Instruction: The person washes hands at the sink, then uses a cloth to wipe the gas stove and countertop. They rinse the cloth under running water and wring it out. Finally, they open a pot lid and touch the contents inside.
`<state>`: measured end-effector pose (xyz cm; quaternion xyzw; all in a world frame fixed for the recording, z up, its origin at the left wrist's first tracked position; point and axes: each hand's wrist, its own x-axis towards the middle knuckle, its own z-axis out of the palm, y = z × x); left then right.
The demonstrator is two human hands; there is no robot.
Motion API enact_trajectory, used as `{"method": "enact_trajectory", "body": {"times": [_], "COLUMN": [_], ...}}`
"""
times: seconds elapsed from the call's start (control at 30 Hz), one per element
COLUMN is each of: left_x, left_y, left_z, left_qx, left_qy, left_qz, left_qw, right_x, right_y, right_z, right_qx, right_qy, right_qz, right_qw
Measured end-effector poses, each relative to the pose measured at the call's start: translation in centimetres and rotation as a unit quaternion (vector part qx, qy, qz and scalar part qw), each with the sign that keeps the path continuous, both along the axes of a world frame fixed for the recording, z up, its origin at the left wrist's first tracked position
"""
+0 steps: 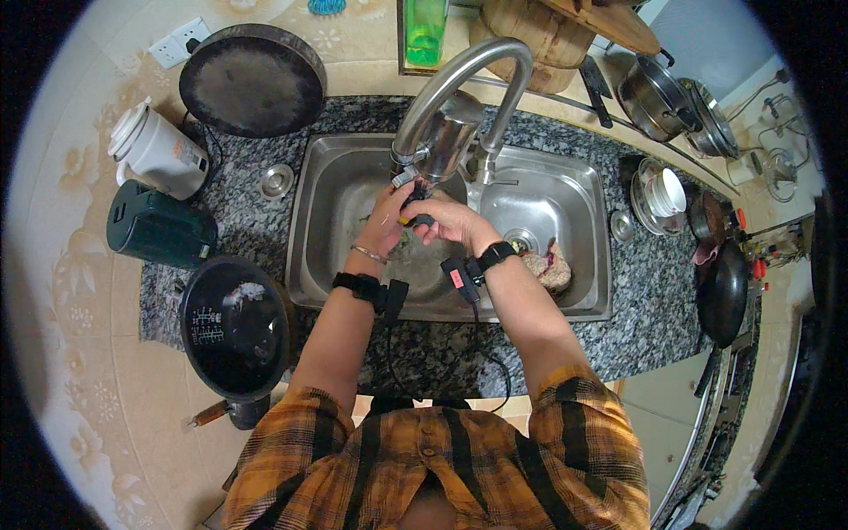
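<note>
Both hands are close together over the left basin (331,218) of a stainless-steel sink, just below the spout of the curved faucet (457,63). My right hand (450,217) has its fingers curled around a small dark object with a yellow part (419,215). Beside it, my left hand (385,215) grips the same object from the left, its fingertips near the faucet outlet. Fingers cover much of the object, so its exact kind is unclear. Small green scraps (405,237) lie on the basin floor below.
In the right basin (583,218), a pale textured cloth (548,266) lies near the drain (520,240). A black inner pot (235,324), a dark green container (159,225) and a white kettle (162,152) stand left. Stacked bowls (662,194) and a wok (722,295) are right.
</note>
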<state>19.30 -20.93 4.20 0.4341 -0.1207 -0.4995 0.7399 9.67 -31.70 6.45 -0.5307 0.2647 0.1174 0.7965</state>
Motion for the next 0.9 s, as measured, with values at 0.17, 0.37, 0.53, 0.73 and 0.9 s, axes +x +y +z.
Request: {"method": "enact_trajectory", "body": {"times": [0.17, 0.37, 0.53, 0.73, 0.9], "left_x": [-0.6, -1.3, -2.1, -4.3, -5.3], "left_y": [0.0, -0.8, -1.5, -0.8, 0.7], "left_z": [0.5, -1.1, -2.8, -5.5, -6.1], "left_qx": [-0.051, 0.031, 0.114, 0.175, 0.065], "left_qy": [0.010, -0.086, -0.053, -0.125, 0.133], "left_qz": [-0.084, -0.041, 0.047, 0.150, 0.179], "left_qw": [0.995, 0.995, 0.991, 0.965, 0.972], "right_x": [-1.1, -2.5, -2.6, -3.6, -4.9], "right_y": [0.2, 1.8, 3.9, 5.0, 5.2], "right_z": [-1.1, -0.4, -0.5, -2.9, -1.8], "right_qx": [0.136, -0.066, -0.518, -0.661, -0.656], "right_qy": [0.090, 0.080, 0.036, 0.079, 0.060], "right_qz": [0.058, 0.064, 0.122, 0.195, 0.167], "right_qw": [0.985, 0.993, 0.846, 0.721, 0.734]}}
